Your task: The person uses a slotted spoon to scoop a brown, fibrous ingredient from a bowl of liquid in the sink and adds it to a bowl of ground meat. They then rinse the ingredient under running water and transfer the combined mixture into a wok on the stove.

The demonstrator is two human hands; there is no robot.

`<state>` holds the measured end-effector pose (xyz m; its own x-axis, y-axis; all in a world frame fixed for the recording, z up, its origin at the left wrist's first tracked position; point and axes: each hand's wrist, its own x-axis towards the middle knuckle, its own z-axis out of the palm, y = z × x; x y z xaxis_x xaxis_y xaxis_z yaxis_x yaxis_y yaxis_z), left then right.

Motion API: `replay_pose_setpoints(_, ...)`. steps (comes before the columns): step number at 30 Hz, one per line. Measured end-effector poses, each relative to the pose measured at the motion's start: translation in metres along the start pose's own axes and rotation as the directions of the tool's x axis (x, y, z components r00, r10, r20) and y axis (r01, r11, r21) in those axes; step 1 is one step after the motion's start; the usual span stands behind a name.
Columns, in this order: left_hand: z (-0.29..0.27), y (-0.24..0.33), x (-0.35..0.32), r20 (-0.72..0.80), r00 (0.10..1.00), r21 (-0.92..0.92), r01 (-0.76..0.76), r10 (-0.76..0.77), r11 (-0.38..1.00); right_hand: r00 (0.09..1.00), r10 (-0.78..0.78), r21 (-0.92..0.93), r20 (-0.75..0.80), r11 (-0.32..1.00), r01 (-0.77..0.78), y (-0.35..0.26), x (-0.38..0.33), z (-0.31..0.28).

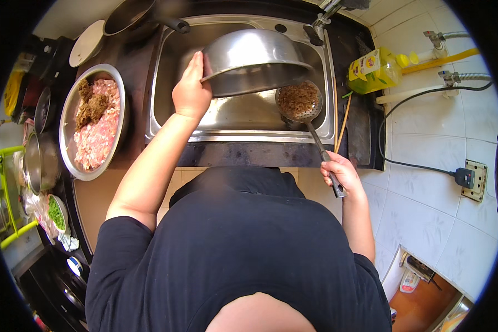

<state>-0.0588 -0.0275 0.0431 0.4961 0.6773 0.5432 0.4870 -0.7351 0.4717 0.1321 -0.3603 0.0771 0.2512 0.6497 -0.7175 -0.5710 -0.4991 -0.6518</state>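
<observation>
My left hand (191,88) grips the rim of a large steel bowl (254,58), which is tipped on its side over the steel sink (166,72). My right hand (342,172) holds the handle of a round metal strainer ladle (299,100). The ladle is full of brown crumbly bits and sits just under the bowl's lower rim, above the sink basin.
A steel dish of pink minced meat with a brown heap (94,122) lies on the counter left of the sink. Chopsticks (343,122) and a yellow liquid bottle (373,71) are on the right. A pan (130,16), pots and a bowl of greens (55,213) stand at the left.
</observation>
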Motion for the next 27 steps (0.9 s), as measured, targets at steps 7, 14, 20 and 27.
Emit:
replay_pose_setpoints(7, 0.032, -0.046, -0.008, 0.188, 0.895, 0.004, 0.41, -0.403, 0.912, 1.0, 0.002, 0.046, -0.007, 0.999, -0.002, 0.008, -0.001, 0.005)
replay_pose_setpoints(14, 0.063, -0.098, -0.025, 0.479, 0.467, -0.22, 0.883, -0.743, 0.414, 0.991, -0.127, 0.172, 0.034, 0.978, 0.12, -0.001, -0.023, 0.029)
replay_pose_setpoints(20, 0.066, -0.118, -0.044, 0.645, 0.141, -0.2, 0.98, -0.751, 0.012, 0.998, -0.055, 0.111, -0.015, 0.992, 0.056, 0.004, -0.014, 0.047)
replay_pose_setpoints(27, 0.063, -0.139, -0.056, 0.679, 0.006, -0.117, 0.988, -0.734, -0.101, 0.986, -0.164, 0.106, -0.024, 0.98, 0.166, -0.023, -0.029, 0.065)
